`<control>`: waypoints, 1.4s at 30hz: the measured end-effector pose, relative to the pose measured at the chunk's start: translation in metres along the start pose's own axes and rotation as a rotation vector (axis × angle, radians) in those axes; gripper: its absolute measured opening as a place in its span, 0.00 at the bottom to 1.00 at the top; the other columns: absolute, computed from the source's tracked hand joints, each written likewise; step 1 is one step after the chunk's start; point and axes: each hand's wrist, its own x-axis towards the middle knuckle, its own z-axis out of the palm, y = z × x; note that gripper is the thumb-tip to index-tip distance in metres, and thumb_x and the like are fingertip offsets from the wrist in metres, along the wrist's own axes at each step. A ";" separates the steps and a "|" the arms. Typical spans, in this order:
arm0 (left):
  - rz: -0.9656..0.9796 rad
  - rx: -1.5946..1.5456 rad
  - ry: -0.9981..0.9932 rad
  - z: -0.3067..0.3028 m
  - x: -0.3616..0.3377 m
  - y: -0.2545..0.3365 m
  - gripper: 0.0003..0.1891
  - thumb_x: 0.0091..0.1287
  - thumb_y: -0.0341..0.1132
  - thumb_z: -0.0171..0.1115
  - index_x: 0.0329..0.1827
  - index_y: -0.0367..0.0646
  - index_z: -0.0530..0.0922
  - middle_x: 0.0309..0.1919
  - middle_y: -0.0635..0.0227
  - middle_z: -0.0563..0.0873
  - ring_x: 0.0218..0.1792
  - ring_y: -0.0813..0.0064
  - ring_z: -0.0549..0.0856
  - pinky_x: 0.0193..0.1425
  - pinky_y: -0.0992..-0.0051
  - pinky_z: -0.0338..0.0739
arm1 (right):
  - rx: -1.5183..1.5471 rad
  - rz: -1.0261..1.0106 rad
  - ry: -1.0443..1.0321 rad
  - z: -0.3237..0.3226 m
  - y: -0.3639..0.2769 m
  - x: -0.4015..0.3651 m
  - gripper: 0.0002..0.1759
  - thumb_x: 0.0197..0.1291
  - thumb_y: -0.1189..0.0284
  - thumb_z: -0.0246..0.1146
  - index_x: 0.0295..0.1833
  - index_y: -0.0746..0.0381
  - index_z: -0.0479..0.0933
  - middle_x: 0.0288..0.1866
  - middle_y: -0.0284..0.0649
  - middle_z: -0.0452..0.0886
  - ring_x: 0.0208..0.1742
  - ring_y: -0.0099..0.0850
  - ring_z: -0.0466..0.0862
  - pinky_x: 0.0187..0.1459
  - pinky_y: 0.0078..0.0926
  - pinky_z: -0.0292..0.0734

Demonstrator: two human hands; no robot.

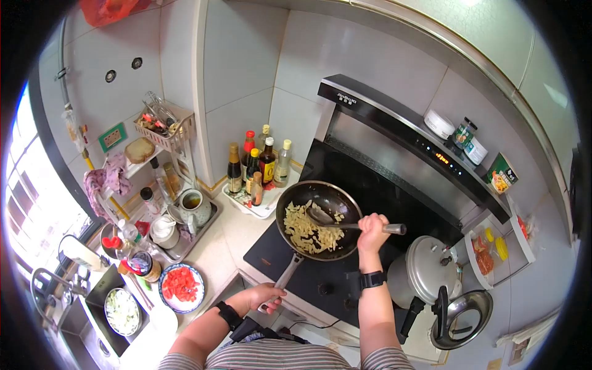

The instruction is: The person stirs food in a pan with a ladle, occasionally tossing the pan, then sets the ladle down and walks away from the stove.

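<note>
My left hand (266, 297) is closed round the handle of a dark frying pan (342, 197) on the black stovetop. In my right hand (372, 232) is the metal handle of a cooking ladle (349, 226); its bowl end rests among pale chopped pieces of food (302, 234) in the pan. The pieces lie mostly across the left and lower part of the pan, and the dark inner surface shows at the upper right.
Several sauce bottles (267, 161) stand on a white tray (262, 211) behind the pan. To the left are a plate of chopped red food (181, 288) and a bowl of pale green pieces (123, 311) by the sink. A pressure cooker (425, 271) stands at right, below the range hood (407, 129).
</note>
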 end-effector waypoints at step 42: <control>-0.027 -0.035 -0.023 0.001 -0.003 0.004 0.08 0.59 0.32 0.54 0.29 0.41 0.64 0.17 0.70 0.68 0.11 0.81 0.63 0.12 0.78 0.58 | -0.699 -0.112 -0.643 -0.046 -0.058 -0.043 0.13 0.51 0.79 0.55 0.16 0.68 0.64 0.11 0.36 0.61 0.13 0.27 0.62 0.18 0.23 0.55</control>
